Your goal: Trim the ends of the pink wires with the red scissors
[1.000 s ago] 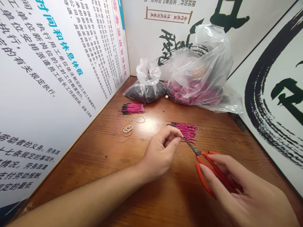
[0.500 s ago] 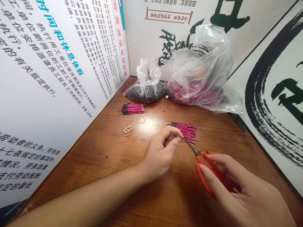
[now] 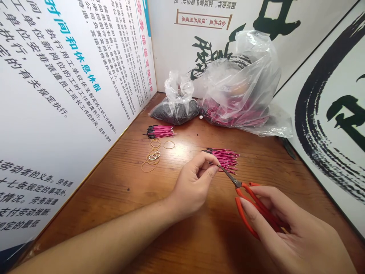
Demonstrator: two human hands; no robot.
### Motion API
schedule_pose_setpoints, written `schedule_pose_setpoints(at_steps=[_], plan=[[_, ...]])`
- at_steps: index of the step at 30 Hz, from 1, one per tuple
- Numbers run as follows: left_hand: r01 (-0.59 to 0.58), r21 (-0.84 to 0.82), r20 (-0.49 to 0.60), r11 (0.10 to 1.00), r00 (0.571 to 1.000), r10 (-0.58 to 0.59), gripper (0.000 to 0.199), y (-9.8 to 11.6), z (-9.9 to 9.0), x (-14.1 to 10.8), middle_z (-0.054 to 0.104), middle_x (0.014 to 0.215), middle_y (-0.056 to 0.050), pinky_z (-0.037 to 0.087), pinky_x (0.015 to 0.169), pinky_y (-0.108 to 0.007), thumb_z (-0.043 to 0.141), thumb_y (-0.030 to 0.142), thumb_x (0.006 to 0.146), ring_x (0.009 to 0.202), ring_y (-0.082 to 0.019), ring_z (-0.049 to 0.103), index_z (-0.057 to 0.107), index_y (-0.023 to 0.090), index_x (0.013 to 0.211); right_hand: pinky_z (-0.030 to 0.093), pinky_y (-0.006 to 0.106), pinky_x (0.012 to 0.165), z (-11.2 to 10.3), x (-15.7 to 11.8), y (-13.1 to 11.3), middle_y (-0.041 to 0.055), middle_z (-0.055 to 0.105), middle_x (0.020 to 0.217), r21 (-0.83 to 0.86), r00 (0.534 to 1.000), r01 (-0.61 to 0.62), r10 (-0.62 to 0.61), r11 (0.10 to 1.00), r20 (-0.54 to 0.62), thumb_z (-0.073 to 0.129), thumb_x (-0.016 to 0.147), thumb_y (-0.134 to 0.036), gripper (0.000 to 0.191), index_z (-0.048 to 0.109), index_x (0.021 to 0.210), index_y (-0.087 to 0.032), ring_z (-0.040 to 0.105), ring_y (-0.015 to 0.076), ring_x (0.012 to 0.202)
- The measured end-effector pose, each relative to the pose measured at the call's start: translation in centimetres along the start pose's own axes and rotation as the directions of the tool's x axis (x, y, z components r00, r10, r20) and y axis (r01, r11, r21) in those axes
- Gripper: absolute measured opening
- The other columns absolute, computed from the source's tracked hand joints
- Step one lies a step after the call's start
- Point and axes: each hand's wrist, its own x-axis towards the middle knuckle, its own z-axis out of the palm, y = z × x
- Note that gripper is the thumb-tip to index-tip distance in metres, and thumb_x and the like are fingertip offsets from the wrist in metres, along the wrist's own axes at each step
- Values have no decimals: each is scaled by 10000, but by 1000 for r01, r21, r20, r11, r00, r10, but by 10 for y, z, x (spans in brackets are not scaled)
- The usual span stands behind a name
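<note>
Left hand: narrow pinch, thumb on forefinger, apparently on a thin wire, too fine to confirm. Right hand: grips orange-handled scissors, blades almost closed, tips at the left fingertips. Pink wire bundle lies loose just beyond them on the wooden table, unbound; second bundle beside rubber bands. Risks: tips this close could nick fingers or wire insulation; a slipped pinch could drop the wire; a knock could scatter the bundle.

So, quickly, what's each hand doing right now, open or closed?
Left hand: closed, pinching the pink wire bundle.
Right hand: closed around the red-handled scissors.
</note>
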Motion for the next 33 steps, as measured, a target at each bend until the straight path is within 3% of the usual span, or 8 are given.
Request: schedule_pose_setpoints(at_steps=[4,9,18,22,25,28,33], plan=[[-6,-4,5,1000,1000,6,78,-1,0,0,397,676,40,296,589,-249,529,243,917,632,-122,350,554,186,871,494,170,506,0,-1,-2,-60,731,744,-12,1000,-28,28,1000,-10,541,928,-488,237,653,961,-282,673,99,562],[-8,0,4,1000,1000,8,79,-1,0,0,406,685,40,298,596,-251,529,243,919,637,-122,356,554,186,871,493,130,499,0,2,1,-82,732,739,-6,999,47,-47,999,-2,555,929,-449,183,647,965,-295,675,76,552],[-5,-9,6,1000,1000,5,87,-2,0,-1,377,671,43,283,582,-250,531,239,919,630,-118,337,561,173,870,465,177,471,-1,-1,-1,-69,702,683,-40,1000,-11,10,999,-14,531,937,-489,241,662,937,-287,639,92,502],[-15,-42,11,999,1000,15,75,-2,1,0,399,672,45,288,580,-238,537,215,905,625,-107,346,557,162,855,425,187,387,-2,-1,2,-75,678,608,-95,993,96,-102,991,-58,553,928,-482,230,675,908,-288,606,94,422],[-10,-72,19,997,1000,11,67,-2,1,1,411,667,49,292,579,-231,541,205,900,618,-101,347,554,158,854,460,182,407,-2,-2,9,-83,699,635,-164,982,137,-156,977,-108,550,930,-494,230,675,935,-301,641,98,452],[0,-89,27,996,1000,2,62,-1,1,1,422,674,49,295,582,-228,546,199,897,619,-98,348,553,154,855,495,182,435,-2,-4,14,-83,733,705,-198,975,185,-205,963,-85,565,918,-508,237,680,994,-315,678,102,506],[35,-65,21,997,999,-34,72,0,0,2,412,671,46,280,568,-235,543,210,895,621,-105,337,550,151,855,528,210,466,0,-4,13,-59,753,757,-199,990,84,-105,976,-95,515,942,-520,287,684,1020,-303,704,129,550]])
